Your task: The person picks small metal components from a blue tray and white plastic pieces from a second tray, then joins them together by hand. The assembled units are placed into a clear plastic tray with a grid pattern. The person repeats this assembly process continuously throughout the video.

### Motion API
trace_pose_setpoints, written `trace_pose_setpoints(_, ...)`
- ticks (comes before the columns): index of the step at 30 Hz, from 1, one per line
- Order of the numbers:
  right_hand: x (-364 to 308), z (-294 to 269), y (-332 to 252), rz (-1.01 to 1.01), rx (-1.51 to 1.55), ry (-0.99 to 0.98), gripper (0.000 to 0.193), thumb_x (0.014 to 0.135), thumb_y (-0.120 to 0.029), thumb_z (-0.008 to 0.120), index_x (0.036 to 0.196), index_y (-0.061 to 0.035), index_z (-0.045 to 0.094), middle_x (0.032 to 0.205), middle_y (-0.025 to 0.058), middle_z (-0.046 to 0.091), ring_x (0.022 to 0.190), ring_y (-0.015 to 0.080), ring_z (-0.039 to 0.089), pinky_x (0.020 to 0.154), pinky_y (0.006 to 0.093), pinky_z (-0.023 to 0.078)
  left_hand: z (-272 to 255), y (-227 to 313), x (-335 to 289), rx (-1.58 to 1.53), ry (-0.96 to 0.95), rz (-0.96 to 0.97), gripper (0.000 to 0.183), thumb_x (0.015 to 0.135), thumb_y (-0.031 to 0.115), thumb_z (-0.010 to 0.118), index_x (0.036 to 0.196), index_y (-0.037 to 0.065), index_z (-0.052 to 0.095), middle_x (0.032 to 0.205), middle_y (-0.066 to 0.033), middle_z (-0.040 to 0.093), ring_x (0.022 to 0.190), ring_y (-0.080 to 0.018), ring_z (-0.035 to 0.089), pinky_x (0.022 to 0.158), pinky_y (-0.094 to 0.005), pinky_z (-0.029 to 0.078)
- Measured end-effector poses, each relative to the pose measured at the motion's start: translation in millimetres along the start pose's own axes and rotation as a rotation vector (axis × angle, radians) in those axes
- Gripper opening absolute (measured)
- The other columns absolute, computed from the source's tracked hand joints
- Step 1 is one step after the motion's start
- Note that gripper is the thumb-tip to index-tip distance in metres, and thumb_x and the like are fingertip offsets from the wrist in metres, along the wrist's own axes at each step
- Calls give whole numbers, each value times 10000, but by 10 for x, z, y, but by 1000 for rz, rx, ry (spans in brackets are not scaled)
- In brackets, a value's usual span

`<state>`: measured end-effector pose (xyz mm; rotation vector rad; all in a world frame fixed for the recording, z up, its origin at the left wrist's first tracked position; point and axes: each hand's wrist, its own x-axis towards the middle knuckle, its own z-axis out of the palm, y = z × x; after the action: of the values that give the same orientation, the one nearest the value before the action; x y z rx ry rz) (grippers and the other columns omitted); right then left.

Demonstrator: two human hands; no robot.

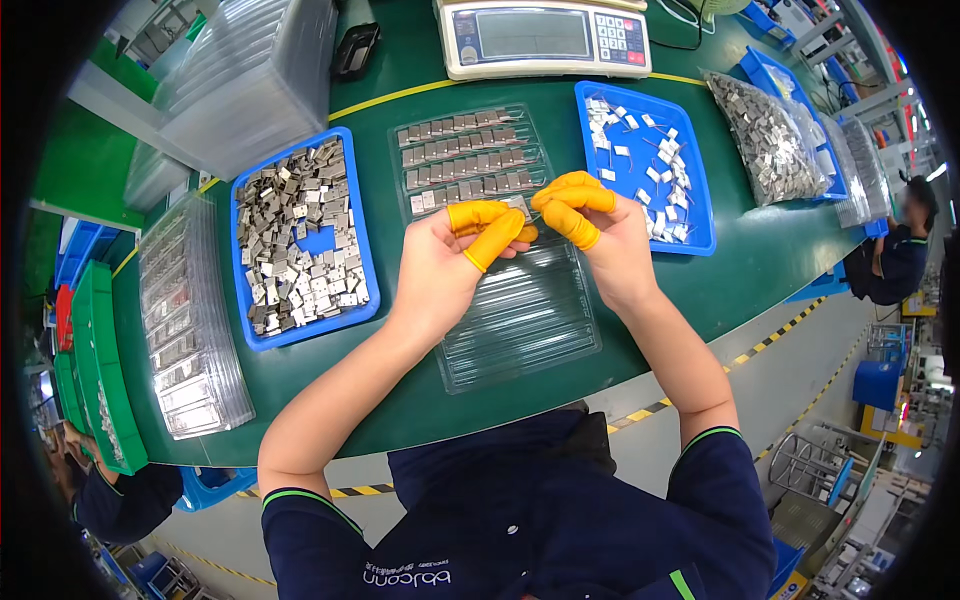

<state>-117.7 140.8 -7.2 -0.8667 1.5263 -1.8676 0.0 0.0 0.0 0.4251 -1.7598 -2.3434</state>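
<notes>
Yellow finger covers sit on the fingertips of both my hands, which meet over the middle of a clear plastic tray (pixel 520 330). A small silver metal housing (pixel 516 203) is pinched between the thumb and fingers of my left hand (pixel 455 250). My right hand (pixel 605 230) is closed in a pinch right beside it; what lies between its fingertips is hidden. Beyond my hands, rows of metal housings (pixel 465 160) fill the far part of the tray, while its near grooves hold none.
Left stands a blue bin (pixel 370 285) of loose metal housings, beside stacked clear trays (pixel 185 320). A blue bin (pixel 625 185) with white wired parts is at right. A digital scale (pixel 535 40), a bag of metal parts (pixel 765 140) and other people (pixel 895 250) are farther off.
</notes>
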Motion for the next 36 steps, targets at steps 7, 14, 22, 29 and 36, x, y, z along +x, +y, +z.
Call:
trace_pose_setpoints(7,3,-88,-36,118,49,-111,127,809,-59,642,916,5,617,937,42,589,898,131,550,832,267,429,85,9,-19,15,65,81,177,858,70,594,980,-56,566,953,-111,627,890,-165,607,794,-271,485)
trace_pose_setpoints(14,58,-135,-159,-159,-623,-368,127,771,-54,635,879,-1,596,918,73,566,940,236,497,833,323,399,-65,116,-30,803,-113,280,179,830,79,605,978,-16,567,975,-110,618,875,-218,598,811,-308,444)
trace_pose_setpoints(22,55,-49,-206,-121,-440,60,337,681,-133,756,991,-53,649,846,29,638,672,113,553,664,260,444,11,6,36,656,221,257,162,817,72,626,933,-37,592,880,-107,640,819,-162,589,764,-286,450)
trace_pose_setpoints(29,52,13,-16,-618,-876,107,225,621,-77,752,838,-57,698,810,71,658,692,215,610,624,290,487,59,-53,37,446,206,208,227,832,143,629,971,-31,585,846,-80,630,812,-151,579,773,-258,438)
trace_pose_setpoints(36,127,-122,-61,-558,-912,149,190,649,-47,722,837,-66,701,807,62,652,769,223,586,681,305,464,127,-92,-27,1193,251,500,489,857,299,568,1197,-28,441,1273,-229,421,1224,-337,383,1021,-410,298)
